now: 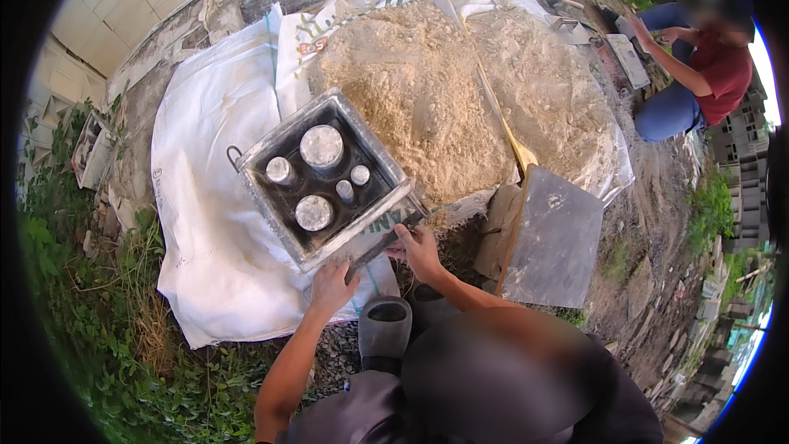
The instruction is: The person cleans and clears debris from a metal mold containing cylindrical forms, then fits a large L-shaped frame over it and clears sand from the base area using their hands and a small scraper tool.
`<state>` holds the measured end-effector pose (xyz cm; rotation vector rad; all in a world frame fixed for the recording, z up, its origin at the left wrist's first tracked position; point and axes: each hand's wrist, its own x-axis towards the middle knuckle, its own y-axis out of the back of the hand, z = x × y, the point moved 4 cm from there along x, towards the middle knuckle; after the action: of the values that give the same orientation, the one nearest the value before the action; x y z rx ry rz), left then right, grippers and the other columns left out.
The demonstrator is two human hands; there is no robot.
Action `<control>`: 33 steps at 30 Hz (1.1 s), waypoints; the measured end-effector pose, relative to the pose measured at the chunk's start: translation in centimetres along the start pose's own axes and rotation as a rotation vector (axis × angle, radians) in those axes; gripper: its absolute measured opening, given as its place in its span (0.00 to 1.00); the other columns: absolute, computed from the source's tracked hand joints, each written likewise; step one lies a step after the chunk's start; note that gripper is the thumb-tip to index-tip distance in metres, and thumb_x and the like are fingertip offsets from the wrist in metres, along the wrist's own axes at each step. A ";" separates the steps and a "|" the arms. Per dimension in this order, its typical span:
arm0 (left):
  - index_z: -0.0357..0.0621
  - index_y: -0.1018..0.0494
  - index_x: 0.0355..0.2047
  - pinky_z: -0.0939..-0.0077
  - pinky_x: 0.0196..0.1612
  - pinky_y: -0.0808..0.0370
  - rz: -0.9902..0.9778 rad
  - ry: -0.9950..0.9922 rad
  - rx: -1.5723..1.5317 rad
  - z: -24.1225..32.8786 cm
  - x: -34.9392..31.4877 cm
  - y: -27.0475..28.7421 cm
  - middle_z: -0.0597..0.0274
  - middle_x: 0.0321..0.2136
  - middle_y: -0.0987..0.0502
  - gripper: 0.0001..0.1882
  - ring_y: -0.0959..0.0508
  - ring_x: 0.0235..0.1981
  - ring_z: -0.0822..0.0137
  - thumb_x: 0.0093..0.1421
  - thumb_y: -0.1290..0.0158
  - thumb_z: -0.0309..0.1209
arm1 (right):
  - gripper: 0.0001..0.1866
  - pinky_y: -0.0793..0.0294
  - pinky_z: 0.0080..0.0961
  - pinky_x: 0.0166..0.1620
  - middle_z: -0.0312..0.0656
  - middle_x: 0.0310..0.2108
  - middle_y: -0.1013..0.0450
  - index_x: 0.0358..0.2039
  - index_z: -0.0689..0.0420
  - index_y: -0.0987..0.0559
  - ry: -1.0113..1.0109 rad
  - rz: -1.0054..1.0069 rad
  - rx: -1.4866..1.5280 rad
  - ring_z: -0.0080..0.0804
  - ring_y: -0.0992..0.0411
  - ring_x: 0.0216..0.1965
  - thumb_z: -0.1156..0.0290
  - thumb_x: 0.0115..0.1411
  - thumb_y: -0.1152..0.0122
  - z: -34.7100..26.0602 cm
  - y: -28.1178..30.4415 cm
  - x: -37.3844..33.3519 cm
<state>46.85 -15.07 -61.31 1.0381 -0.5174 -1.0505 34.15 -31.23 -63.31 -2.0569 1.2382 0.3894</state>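
A square, dusty metal mould (290, 240) rests on the white sacks in front of me, with several round plugs (321, 147) of different sizes standing inside its dark interior. Along its near right side runs a dark flat bar (385, 243). My left hand (331, 287) closes around the bar's lower left end, close to the mould's near corner. Farther right, my right hand (420, 253) grips the same bar near its other end, thumb on top. Some fingers of both hands are hidden under the bar. A small wire loop (235, 156) sticks out from the mould's left side.
Sandy material (411, 74) lies heaped on white sacks (197, 197) beyond the mould. A grey board (552, 238) leans at my right. Plants (90, 337) grow at the left. A co-worker (707, 66) in a red shirt crouches at the far right, near a flat slab (628, 60).
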 end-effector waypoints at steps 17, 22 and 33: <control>0.33 0.26 0.30 0.59 0.32 0.30 -0.602 0.188 -0.405 -0.8 1.7 -0.2 0.44 0.20 0.25 0.17 0.23 0.25 0.48 0.57 0.47 0.39 | 0.17 0.17 0.28 0.33 0.46 0.35 0.25 0.41 0.65 0.30 0.050 0.188 -0.242 0.29 0.25 0.35 0.62 0.66 0.46 0.0 -1.3 -1.3; 0.36 0.26 0.32 0.52 0.38 0.28 -0.576 0.207 -0.277 -0.3 1.7 -0.3 0.40 0.25 0.24 0.16 0.23 0.33 0.41 0.56 0.47 0.40 | 0.16 0.22 0.24 0.27 0.43 0.31 0.25 0.35 0.64 0.30 0.172 0.308 -0.344 0.27 0.25 0.29 0.60 0.67 0.48 -0.1 -2.1 -1.8; 0.37 0.25 0.36 0.54 0.32 0.25 -0.016 -0.019 -0.011 2.1 1.4 -1.5 0.48 0.26 0.22 0.19 0.21 0.28 0.47 0.48 0.38 0.36 | 0.12 0.24 0.26 0.38 0.41 0.33 0.28 0.39 0.61 0.33 0.114 0.195 -0.008 0.28 0.26 0.32 0.66 0.72 0.59 -0.2 -0.9 -0.2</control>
<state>45.15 -17.41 -61.84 1.0245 -0.5185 -1.0775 34.81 -30.97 -62.67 -1.9940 1.5149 0.3709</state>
